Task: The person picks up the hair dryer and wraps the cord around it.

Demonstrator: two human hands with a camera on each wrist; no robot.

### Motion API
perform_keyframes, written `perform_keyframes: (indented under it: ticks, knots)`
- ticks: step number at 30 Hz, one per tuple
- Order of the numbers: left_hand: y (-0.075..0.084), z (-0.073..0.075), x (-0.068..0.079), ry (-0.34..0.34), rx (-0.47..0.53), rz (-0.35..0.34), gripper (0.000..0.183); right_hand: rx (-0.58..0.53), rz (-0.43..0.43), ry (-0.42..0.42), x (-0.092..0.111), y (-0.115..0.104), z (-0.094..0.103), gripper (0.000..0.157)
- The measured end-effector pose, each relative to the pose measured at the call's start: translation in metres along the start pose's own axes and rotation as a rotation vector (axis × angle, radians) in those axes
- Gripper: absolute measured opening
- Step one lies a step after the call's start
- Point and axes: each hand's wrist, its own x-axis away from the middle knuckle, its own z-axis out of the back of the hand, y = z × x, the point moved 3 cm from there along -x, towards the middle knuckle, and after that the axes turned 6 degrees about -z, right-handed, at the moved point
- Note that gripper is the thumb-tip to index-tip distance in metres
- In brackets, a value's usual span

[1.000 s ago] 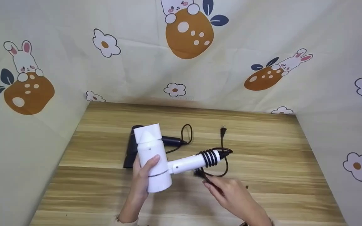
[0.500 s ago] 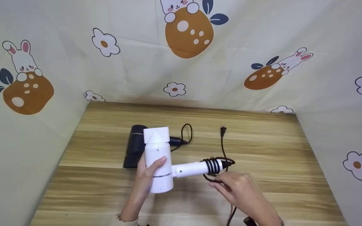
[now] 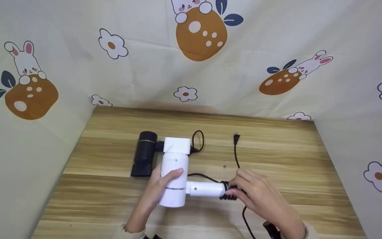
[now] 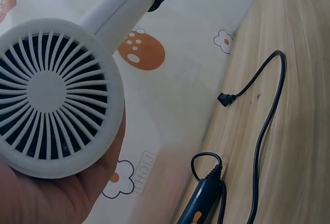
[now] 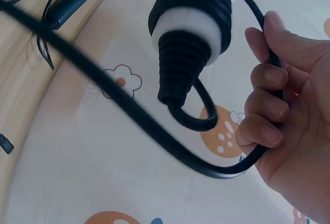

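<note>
My left hand grips the barrel of a white hair dryer, thumb laid across its front. The dryer is held up over the table with its square nozzle pointing away and its handle to the right. Its round slotted grille faces the left wrist camera. Several turns of black cord wrap the handle's end, above the ribbed sleeve. Beside that end, my right hand holds the loose cord between curled fingers and thumb. In the head view this hand hides the handle's tip.
A dark blue hair dryer lies on the wooden table at the back left, partly behind the white one. A two-pin plug rests at the back right, its cord running towards me. Patterned cloth surrounds the table.
The white hair dryer has shifted right and slightly towards me, its handle swinging level. My right hand has moved up to the handle's end, and a length of cord now runs behind the handle.
</note>
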Motion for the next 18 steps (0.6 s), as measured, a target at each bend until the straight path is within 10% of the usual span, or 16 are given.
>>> perform_keyframes:
  ticks: [18]
  knots:
    - [0.007,-0.008,0.008,-0.211,0.006,-0.064,0.047,-0.219,0.027,0.037,-0.007,0.023,0.004,0.014]
